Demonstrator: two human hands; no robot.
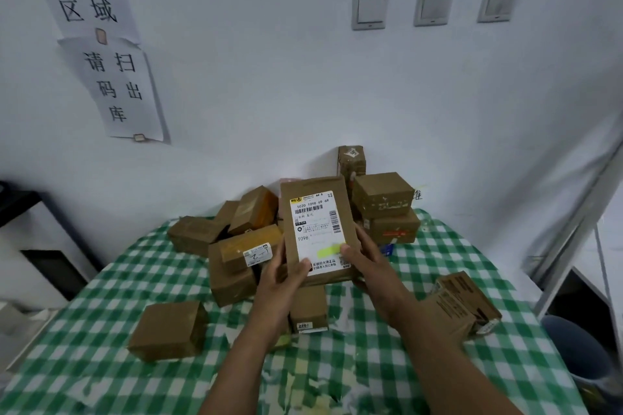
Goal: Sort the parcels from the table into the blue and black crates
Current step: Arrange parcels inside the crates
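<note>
Both hands hold a flat brown parcel (332, 185) upright above the table (101, 330), its white label (317, 229) facing the camera. The left hand (281, 283) grips the lower left corner, thumb on the label. The right hand (365, 266) grips the lower right edge, thumb by a yellow mark and fingers curled behind. More boxes (242, 246) lie piled on the checked cloth behind and around it.

A parcel pile (247, 242) lies at the back of the bench (101, 347), against the wall (269, 94); a labelled parcel (317, 229) before it, a lone box (168, 330) front left, two boxes (462, 307) right.
</note>
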